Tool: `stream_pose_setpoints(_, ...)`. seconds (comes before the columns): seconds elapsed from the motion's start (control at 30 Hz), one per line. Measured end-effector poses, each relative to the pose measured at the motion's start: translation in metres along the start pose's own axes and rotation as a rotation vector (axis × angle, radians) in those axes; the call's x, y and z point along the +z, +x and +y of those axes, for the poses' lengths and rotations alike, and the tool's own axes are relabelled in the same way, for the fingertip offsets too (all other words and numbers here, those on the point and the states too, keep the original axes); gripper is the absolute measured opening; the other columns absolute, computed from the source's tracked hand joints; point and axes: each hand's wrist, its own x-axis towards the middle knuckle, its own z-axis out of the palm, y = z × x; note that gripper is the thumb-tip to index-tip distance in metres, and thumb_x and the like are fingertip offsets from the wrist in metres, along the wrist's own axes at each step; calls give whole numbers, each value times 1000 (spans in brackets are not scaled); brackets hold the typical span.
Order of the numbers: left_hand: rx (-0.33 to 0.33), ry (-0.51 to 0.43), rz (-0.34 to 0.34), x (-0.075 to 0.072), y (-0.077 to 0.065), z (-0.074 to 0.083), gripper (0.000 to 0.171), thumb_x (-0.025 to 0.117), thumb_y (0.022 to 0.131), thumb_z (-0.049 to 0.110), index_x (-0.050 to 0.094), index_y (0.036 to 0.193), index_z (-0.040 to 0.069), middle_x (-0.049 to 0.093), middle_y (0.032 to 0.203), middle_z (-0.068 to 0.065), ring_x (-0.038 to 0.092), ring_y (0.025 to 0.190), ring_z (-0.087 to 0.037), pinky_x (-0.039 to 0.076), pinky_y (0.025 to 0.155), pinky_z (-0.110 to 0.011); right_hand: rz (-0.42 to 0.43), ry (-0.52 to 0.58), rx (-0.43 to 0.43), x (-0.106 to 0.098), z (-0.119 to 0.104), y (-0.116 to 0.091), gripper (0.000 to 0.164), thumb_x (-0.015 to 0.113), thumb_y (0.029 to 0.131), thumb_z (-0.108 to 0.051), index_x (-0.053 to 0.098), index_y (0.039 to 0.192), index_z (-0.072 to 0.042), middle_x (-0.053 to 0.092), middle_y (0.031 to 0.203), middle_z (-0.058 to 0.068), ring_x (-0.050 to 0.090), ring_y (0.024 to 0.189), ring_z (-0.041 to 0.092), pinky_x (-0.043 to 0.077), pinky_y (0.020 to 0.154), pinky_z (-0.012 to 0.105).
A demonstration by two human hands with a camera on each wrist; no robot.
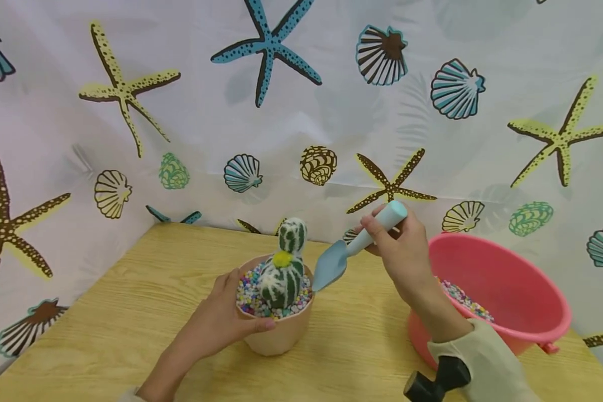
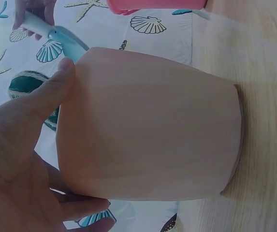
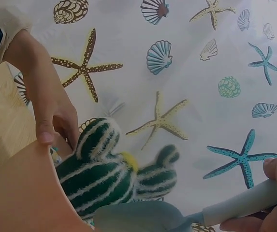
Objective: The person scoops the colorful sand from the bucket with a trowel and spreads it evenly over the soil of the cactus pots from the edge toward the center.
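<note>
A peach plant pot stands on the wooden table, filled round the plant with small multicoloured pebbles. From it rises a green and white striped cactus with a yellow flower. My left hand grips the pot's rim from the left, thumb on the near side. In my right hand is the pale blue handle of a small trowel. The trowel's blade slants down, its tip at the pot's right rim. In the right wrist view the blade overlaps the pot's edge beside the cactus.
At the right a pink bucket holds more coloured pebbles, partly behind my right forearm. A white cloth printed with starfish and shells hangs behind the wooden table. A black strap mount sits on my right sleeve.
</note>
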Motion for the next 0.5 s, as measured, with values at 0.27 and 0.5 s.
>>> stream_pose_setpoints(0.27, 19, 3, -17, -1, 2, -2, 118, 72, 71, 65, 12, 151, 2, 21, 149, -32, 45, 121, -55, 44, 92, -60, 69, 21, -60, -44, -14, 1, 16, 59, 95, -13, 48, 103, -4, 60, 96, 2, 68, 88, 8, 56, 78, 29)
stream_pose_setpoints(0.5, 12, 11, -31, -1, 1, -1, 118, 71, 71, 65, 11, 151, 2, 20, 149, -32, 43, 122, -56, 44, 92, -61, 168, 62, -85, -94, -14, 3, 18, 61, 93, -20, 51, 102, -9, 61, 97, 2, 69, 87, 9, 56, 72, 23)
